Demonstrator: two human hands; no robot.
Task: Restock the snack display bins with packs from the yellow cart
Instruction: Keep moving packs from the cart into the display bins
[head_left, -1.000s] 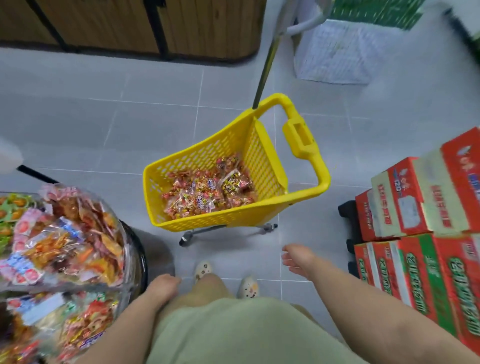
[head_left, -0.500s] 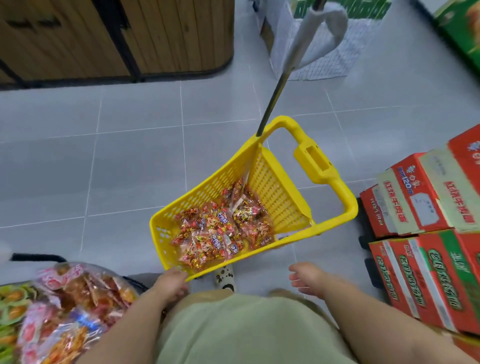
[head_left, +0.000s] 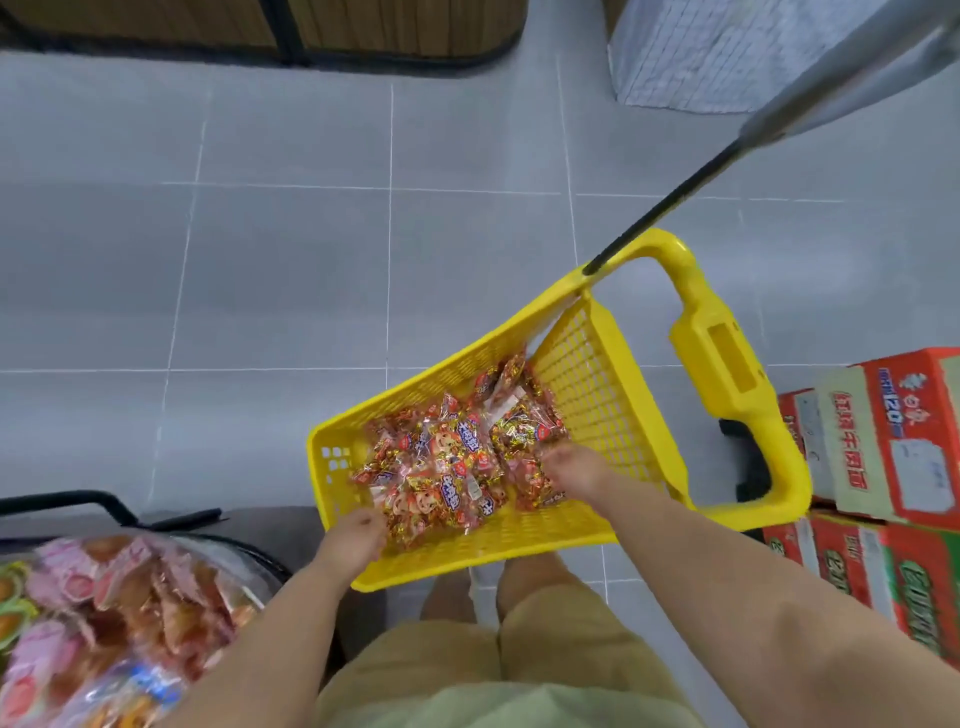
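Left grip (head_left: 350, 540), right grip (head_left: 571, 470) touch packs (head_left: 441, 467) in yellow cart (head_left: 493, 556).

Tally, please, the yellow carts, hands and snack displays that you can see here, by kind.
Yellow cart: 1
Hands: 2, left hand and right hand, both reaching into the cart
Snack display: 1
Total: 4

One head-worn wide-angle view. The scene is viewed from standing height, aimed steeply down and slightly forward. The yellow cart (head_left: 519, 540) is framed close, right of centre. Forearms (head_left: 727, 571) are seen entering from the near edge. The far half is filled by tiled floor (head_left: 260, 260).
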